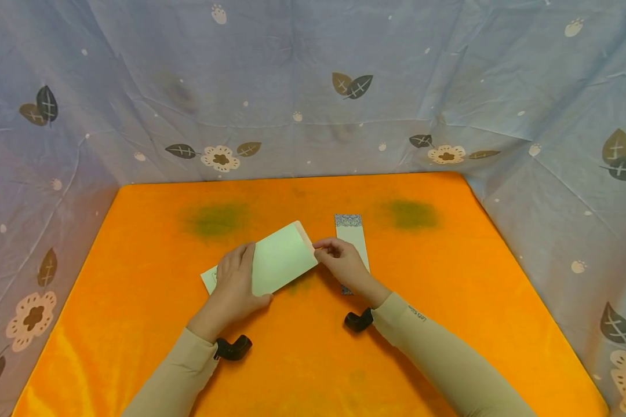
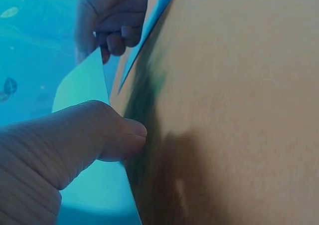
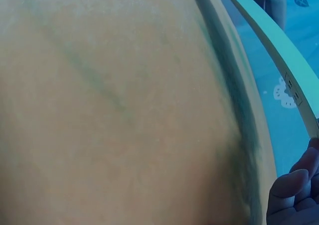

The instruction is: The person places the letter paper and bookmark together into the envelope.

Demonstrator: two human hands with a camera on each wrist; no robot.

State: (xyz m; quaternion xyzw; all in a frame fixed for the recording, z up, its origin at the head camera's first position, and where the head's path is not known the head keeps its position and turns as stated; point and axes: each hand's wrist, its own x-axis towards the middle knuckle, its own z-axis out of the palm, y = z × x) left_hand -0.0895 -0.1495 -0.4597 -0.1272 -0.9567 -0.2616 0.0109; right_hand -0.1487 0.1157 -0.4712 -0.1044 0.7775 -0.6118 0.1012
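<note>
A pale green paper envelope is held at a slant over the table, with a pinkish strip along its right end. My left hand grips it across its left part, thumb at the near edge and fingers at the far edge. At the envelope's right end, the thumb and forefinger of my right hand pinch its corner. In the right wrist view the envelope looks bowed and bears small printed marks. Under the right hand a white paper strip with blue patterned ends lies partly hidden.
An orange cloth with dark green patches covers the table. Grey patterned curtains hang behind it and at both sides. Black curved pieces stick out at both wrists, beside beige sleeves.
</note>
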